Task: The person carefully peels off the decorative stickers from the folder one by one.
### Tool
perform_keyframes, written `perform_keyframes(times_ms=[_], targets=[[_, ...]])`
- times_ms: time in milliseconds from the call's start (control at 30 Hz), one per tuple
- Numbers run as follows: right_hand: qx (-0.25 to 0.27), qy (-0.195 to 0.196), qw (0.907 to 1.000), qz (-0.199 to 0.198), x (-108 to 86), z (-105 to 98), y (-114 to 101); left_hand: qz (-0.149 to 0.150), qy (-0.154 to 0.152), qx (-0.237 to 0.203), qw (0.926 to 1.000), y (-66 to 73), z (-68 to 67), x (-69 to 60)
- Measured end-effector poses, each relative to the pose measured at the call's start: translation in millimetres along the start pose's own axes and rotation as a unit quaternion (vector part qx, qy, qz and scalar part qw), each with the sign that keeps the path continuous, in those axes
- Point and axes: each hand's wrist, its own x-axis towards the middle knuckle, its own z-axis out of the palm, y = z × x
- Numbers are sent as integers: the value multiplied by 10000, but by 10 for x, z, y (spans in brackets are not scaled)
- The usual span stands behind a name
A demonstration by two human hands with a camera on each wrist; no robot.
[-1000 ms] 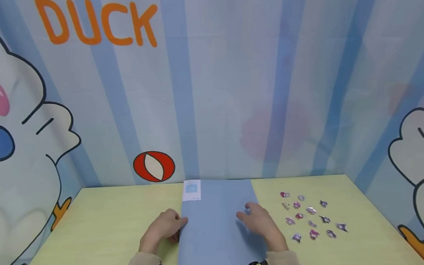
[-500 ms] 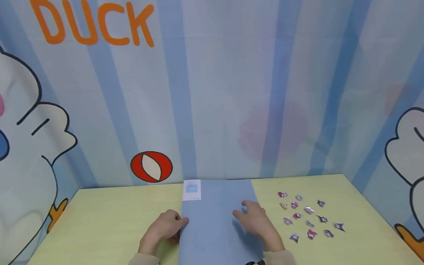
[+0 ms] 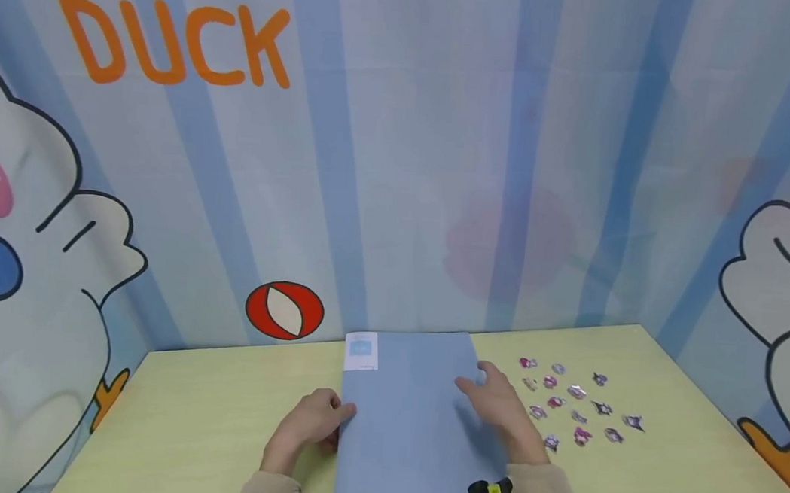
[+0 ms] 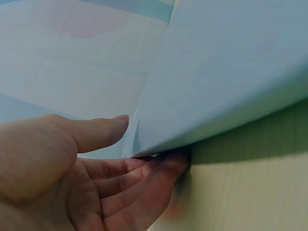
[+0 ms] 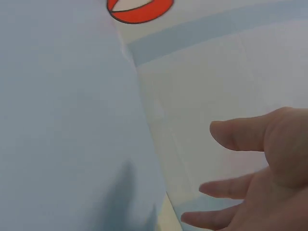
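A large pale-blue sheet [image 3: 418, 429], with a white label [image 3: 361, 351] at its far left corner, lies lengthwise on the table in the head view. At its left edge, my left hand [image 3: 312, 421] has the thumb over the edge and the fingers tucked beneath. The left wrist view shows the curled fingers [image 4: 139, 185] of that hand under the raised sheet edge. My right hand [image 3: 501, 404] is over the sheet's right edge, thumb and fingers spread apart. In the right wrist view, that hand holds nothing, and its shadow falls on the sheet.
Several small shiny purple and pink stickers [image 3: 576, 392] lie scattered on the pale yellow table [image 3: 221, 417] to the right of the sheet. A striped blue cloth backdrop [image 3: 413, 165] with duck drawings encloses the table at the back and sides.
My right hand has shifted right and slightly forward, towards the sheet's right edge. The sheet has shifted slightly forward and right. My left hand stays at the left edge.
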Motion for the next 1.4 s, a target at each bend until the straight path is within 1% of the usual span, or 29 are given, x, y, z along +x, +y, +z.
perform_keyframes(times_ms=[67, 133, 267, 367, 433, 533, 567, 633, 700, 767, 900, 1000, 1067, 1133, 1233, 1333, 1400], targets=[[472, -14, 9987, 170, 20, -78, 54, 3, -1, 25, 10000, -11, 1, 2], [813, -58, 9963, 274, 50, -148, 106, -7, 2, 54, 10000, -17, -2, 2], [1130, -272, 9927, 321, 129, -255, 183, 2, 62, 125, 9999, -9, -26, 0], [1176, -583, 9907, 358, 204, -306, 211, 10, 119, 169, 9998, -7, -44, 5], [1195, -856, 9884, 369, 245, -325, 230, 8, 121, 154, 9998, -6, -52, 6], [1504, -1441, 9776, 290, 284, -335, 281, 11, 86, 102, 9999, -9, -49, 0], [1667, -1648, 9719, 217, 297, -338, 302, 24, 70, 73, 9999, -10, -46, -3], [2110, -2067, 9553, 81, 318, -354, 341, 37, 36, 25, 10000, -11, -36, -10], [2445, -2349, 9407, -57, 321, -387, 365, 69, -10, -9, 10000, -11, -28, -18], [2710, -2514, 9290, -175, 310, -427, 371, 86, -69, -77, 9999, -10, -25, -22], [3079, -2687, 9120, -351, 235, -508, 316, 236, -131, -260, 9993, -27, -54, -28], [3412, -2854, 8944, -457, 167, -572, 248, 491, -280, -685, 9961, -33, -113, -56], [3620, -2970, 8822, -501, 146, -605, 219, 638, -456, -1065, 9912, -35, -156, -83], [3811, -3060, 8707, -550, 141, -632, 212, 834, -643, -1410, 9844, -36, -203, -119], [4051, -3206, 8539, -635, 160, -656, 236, 986, -894, -1728, 9759, -43, -267, -172], [4349, -3412, 8303, -711, 181, -679, 268, 1153, -1152, -2034, 9654, -29, -348, -235], [4537, -3578, 8126, -760, 201, -679, 284, 1284, -1328, -2318, 9551, -3, -409, -282]])
